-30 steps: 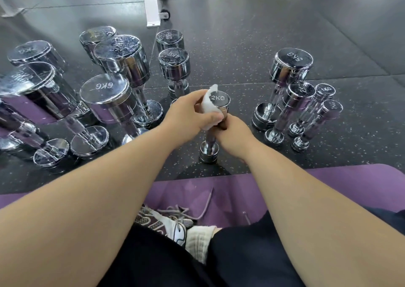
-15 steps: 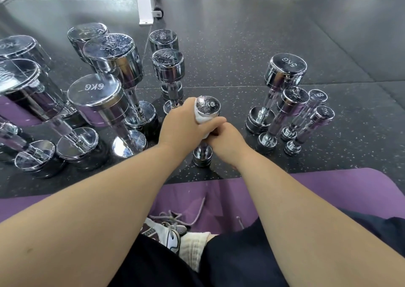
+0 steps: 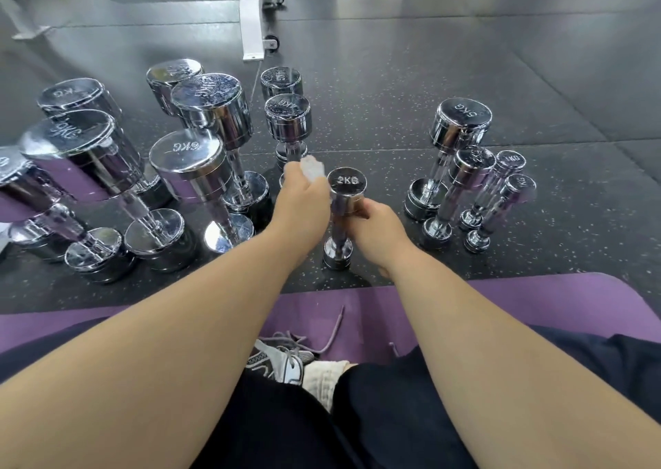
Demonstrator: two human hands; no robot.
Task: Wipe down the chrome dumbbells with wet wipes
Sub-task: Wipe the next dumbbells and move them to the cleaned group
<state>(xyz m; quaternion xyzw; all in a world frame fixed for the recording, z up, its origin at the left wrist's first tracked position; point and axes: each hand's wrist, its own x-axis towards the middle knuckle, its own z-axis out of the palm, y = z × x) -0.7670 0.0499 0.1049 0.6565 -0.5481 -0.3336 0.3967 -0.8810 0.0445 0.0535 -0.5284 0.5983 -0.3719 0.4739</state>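
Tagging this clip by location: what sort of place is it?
Probably a gym: chrome dumbbells stand on speckled rubber flooring, a purple exercise mat in front, a wheeled equipment leg behind.

The 2KG dumbbell (image 3: 345, 187) stands on end on the floor (image 3: 393, 110) at mid-frame; the left grip (image 3: 302, 205) lies just left of its top, pinching the wipe (image 3: 313, 170); the right grip (image 3: 375, 230) wraps its handle from the right; a cluster of larger dumbbells (image 3: 211, 110) fills the left of the frame, the 6KG dumbbell (image 3: 186, 168) at its near right edge; four upright dumbbells (image 3: 461, 128) stand close together at right; the mat (image 3: 536, 300) spans the lower frame, nearer than the dumbbells; a shoe (image 3: 282, 361) lies on it at lower centre, between the forearms; a bench leg (image 3: 252, 21) stands at upper centre.
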